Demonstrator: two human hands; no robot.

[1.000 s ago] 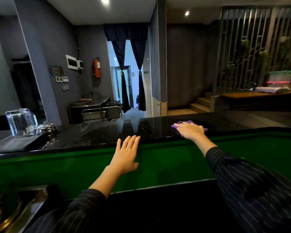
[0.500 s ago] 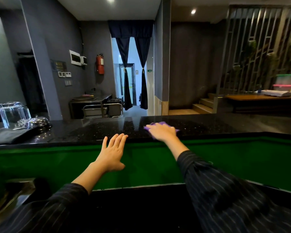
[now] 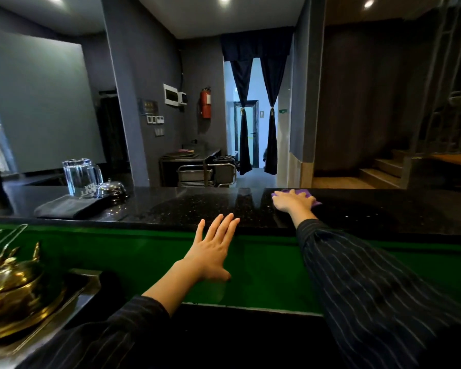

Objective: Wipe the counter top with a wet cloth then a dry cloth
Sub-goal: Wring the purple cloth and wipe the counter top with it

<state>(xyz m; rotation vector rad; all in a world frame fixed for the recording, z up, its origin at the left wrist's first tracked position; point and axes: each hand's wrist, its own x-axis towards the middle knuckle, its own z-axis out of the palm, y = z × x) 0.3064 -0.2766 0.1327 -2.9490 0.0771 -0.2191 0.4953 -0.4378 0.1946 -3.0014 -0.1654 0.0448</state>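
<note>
Plainly, the purple cloth [image 3: 301, 192] was pressed flat on the far right of the black counter top [image 3: 197, 209] under the right hand [image 3: 293, 202], whose fingers were spread over it rather than closed round it. The left hand [image 3: 213, 249] was held slack with straight fingers and nothing in it, its fingertips at the counter's near edge above the green front panel [image 3: 117, 251]; whether it touched could not be told. The stone was seen to be polished and speckled, hard and highly reflective, so smears and drying streaks would probably show if the damp pass were uneven; whether the cloth was wet could not be judged. The chief hazard was judged to lie to the left, where a clear glass pitcher [image 3: 81, 177] and a domed chrome service bell [image 3: 112, 188] stood close together. A broad sweep carried that far could tip the tall, smooth pitcher or shove the bell along the slick surface. A folded dark cloth [image 3: 69, 207], soft and matte, lay just before them and was perhaps meant for drying; it could be dampened if wiped into.
</note>
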